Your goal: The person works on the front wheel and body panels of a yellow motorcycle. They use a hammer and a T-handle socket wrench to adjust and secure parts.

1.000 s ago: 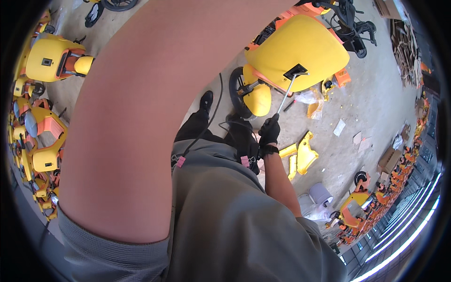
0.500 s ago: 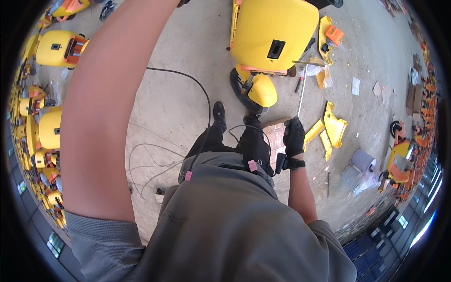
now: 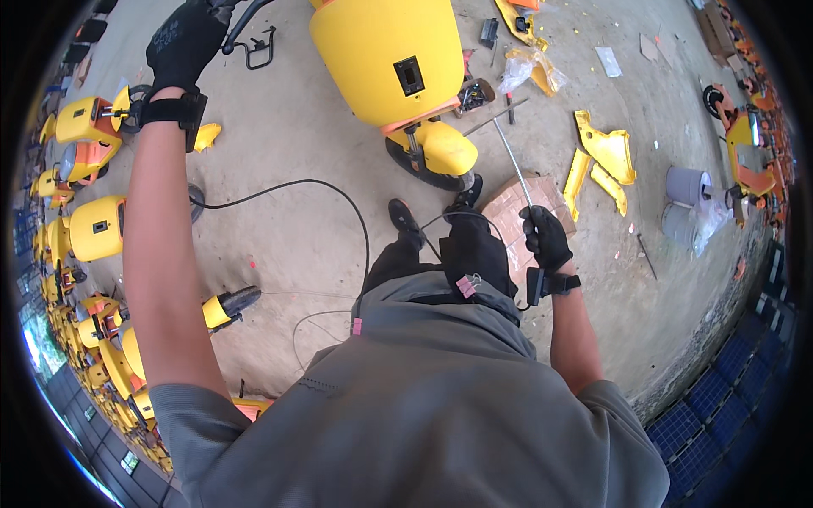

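Observation:
At the upper left my left hand, in a black glove, is closed around a handlebar end beside a black lever. The handlebar belongs to a yellow scooter ahead of me, with a dark rectangular slot in its front panel; its top runs out of view. My right hand, also in a black glove, grips the shaft of a T-handle wrench. The wrench's crossbar points away from me, apart from the scooter's yellow front fender. Its other end is hidden by my hand.
A flat cardboard box lies by my feet. Yellow body panels, a plastic bag and a small box of parts are on the floor. Black cable trails leftward from me. More yellow scooters line the left.
My left hand has come into fuller view at the upper left. The scooter appears further left in view, and my right hand still holds the wrench, now lower and tilted more leftward.

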`<state>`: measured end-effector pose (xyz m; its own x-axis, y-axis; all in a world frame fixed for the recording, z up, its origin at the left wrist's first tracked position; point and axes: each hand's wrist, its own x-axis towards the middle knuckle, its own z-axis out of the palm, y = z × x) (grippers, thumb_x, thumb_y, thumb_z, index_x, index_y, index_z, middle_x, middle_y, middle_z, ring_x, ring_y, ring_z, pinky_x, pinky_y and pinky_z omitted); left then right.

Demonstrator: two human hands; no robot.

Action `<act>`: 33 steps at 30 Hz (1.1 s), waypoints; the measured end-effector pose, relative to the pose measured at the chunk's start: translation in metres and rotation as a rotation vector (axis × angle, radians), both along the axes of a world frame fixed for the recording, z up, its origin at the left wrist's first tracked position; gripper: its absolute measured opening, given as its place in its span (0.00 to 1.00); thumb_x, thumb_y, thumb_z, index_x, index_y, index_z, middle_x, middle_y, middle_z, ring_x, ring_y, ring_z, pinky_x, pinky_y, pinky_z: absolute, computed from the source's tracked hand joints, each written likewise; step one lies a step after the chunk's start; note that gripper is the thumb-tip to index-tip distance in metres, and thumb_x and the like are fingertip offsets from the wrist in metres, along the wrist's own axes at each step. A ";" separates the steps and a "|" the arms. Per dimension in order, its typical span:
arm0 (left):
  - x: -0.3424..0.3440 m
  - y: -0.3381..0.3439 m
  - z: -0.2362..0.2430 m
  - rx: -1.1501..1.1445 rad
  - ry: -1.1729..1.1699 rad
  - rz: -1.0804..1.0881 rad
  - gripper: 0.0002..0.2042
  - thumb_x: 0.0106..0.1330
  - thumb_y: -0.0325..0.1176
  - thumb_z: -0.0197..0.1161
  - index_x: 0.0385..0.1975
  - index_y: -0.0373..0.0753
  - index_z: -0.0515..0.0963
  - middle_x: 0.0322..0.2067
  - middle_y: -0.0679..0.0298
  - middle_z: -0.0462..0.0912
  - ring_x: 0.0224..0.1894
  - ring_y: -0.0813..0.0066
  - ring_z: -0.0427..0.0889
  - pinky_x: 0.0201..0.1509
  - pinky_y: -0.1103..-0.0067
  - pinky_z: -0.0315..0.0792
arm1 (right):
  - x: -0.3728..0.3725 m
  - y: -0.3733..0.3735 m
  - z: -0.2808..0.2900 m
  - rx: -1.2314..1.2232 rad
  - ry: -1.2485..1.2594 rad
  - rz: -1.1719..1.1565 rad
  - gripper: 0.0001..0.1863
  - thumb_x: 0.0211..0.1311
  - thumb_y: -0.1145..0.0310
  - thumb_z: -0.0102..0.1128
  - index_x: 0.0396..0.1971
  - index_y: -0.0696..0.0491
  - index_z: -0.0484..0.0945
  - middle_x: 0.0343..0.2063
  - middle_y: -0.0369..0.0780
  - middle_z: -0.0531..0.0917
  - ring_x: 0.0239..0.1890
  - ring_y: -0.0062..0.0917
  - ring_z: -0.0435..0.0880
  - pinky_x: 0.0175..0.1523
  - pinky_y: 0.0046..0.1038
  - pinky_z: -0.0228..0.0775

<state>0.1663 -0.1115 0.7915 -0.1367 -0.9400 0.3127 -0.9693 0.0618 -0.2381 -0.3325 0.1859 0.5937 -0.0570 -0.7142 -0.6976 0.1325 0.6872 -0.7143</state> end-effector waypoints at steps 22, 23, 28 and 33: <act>-0.177 0.191 -0.166 1.253 2.212 0.207 0.13 0.66 0.40 0.51 0.40 0.37 0.74 0.18 0.72 0.70 0.16 0.85 0.65 0.19 0.86 0.61 | -0.034 -0.053 0.066 -0.166 -0.107 0.346 0.15 0.62 0.66 0.54 0.47 0.56 0.73 0.32 0.34 0.80 0.24 0.10 0.71 0.30 0.12 0.66; -0.181 0.195 -0.162 1.227 2.218 0.268 0.13 0.66 0.39 0.51 0.41 0.36 0.73 0.18 0.72 0.68 0.16 0.85 0.63 0.20 0.86 0.60 | -0.034 -0.052 0.063 -0.167 -0.166 0.227 0.14 0.62 0.69 0.54 0.46 0.57 0.73 0.32 0.34 0.80 0.27 0.11 0.73 0.32 0.13 0.68; -0.187 0.203 -0.140 1.096 2.222 0.293 0.17 0.67 0.40 0.50 0.46 0.33 0.72 0.23 0.68 0.74 0.22 0.83 0.71 0.27 0.85 0.67 | -0.023 -0.058 0.048 -0.307 -0.469 -0.294 0.16 0.62 0.73 0.52 0.49 0.62 0.69 0.41 0.43 0.77 0.41 0.23 0.79 0.47 0.18 0.74; -0.192 0.202 -0.127 1.090 2.374 0.205 0.17 0.67 0.38 0.51 0.48 0.31 0.71 0.32 0.62 0.79 0.31 0.77 0.79 0.38 0.79 0.75 | -0.035 -0.058 -0.005 -0.268 -0.297 -0.227 0.14 0.62 0.74 0.51 0.46 0.62 0.69 0.41 0.46 0.78 0.42 0.27 0.79 0.49 0.24 0.74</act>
